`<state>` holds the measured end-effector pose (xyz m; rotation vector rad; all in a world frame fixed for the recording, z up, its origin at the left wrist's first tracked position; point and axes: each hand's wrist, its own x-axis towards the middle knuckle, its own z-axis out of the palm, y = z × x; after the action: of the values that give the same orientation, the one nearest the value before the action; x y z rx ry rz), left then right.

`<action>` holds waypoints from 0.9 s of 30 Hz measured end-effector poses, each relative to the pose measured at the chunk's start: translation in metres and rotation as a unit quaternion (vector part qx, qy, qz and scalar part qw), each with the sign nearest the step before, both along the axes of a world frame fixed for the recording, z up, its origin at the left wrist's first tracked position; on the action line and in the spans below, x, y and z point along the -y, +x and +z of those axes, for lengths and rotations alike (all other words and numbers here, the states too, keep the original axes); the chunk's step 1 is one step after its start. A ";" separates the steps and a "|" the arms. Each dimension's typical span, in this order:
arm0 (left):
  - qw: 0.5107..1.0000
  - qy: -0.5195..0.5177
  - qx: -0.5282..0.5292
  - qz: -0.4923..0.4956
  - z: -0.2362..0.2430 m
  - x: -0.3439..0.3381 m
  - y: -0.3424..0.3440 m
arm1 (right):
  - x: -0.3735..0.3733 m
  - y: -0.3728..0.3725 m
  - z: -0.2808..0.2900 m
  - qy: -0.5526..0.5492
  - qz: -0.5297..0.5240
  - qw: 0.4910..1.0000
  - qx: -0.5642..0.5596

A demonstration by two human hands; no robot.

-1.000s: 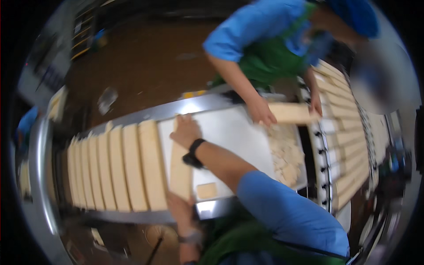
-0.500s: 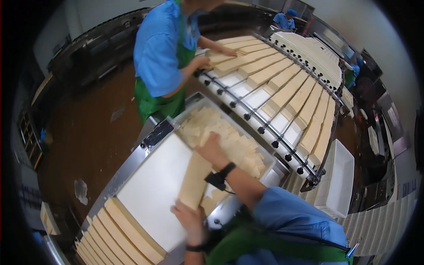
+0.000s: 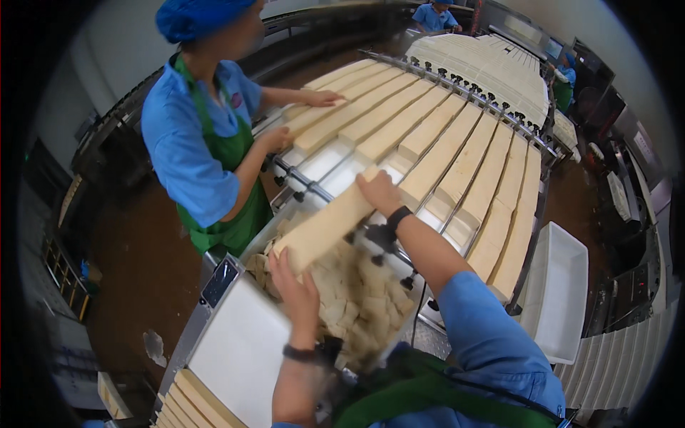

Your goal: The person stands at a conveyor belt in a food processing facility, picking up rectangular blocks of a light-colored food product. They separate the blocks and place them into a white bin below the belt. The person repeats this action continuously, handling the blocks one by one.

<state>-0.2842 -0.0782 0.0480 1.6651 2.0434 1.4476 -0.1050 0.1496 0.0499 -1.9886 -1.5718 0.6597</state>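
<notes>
Between my two hands is a long, cream-coloured slab (image 3: 325, 227) with a flat face and straight edges; what it is made of I cannot tell. My left hand (image 3: 294, 289) grips its near left end, fingers pressed along the edge. At the far right end, my right hand (image 3: 379, 192) is closed round it, close to the rack's front bar (image 3: 303, 184). The slab is held over a bin of broken pale pieces (image 3: 349, 296). More slabs of the same sort (image 3: 389, 107) lie in lanes on the white sloping rack beyond.
A co-worker (image 3: 207, 143) in blue and green stands at the rack's left, hands on a slab. Several slabs (image 3: 203, 403) lie beside the white board (image 3: 239, 349) at lower left. Black knobs line the rack's edge. An oblong white tub (image 3: 560, 299) stands at right.
Both my hands have carried the slab up and away from the white board, over the bin toward the rack. It has turned more crosswise. The view has shifted, showing more of the co-worker.
</notes>
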 end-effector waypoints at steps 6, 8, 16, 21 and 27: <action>0.974 -0.087 0.157 -0.136 -0.009 -0.049 -0.004 | -0.079 0.063 -0.037 -0.013 0.058 0.976 0.210; 0.973 -0.077 0.173 -0.131 -0.019 -0.054 -0.002 | -0.087 0.068 -0.036 -0.031 0.129 0.967 0.217; 0.971 -0.074 0.179 -0.140 -0.028 -0.091 0.024 | -0.104 0.085 -0.041 0.041 0.066 0.977 0.199; 0.957 -0.076 0.219 -0.174 -0.050 -0.120 0.040 | -0.054 0.035 -0.021 0.018 0.210 0.967 0.140; 0.960 -0.046 0.252 -0.116 -0.065 -0.107 0.024 | 0.037 -0.004 -0.010 0.040 0.267 0.963 0.020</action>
<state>-0.2599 0.0283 -0.0168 1.2773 1.5573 1.4783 -0.1088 0.1130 0.0402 -1.5256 -2.1474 0.7417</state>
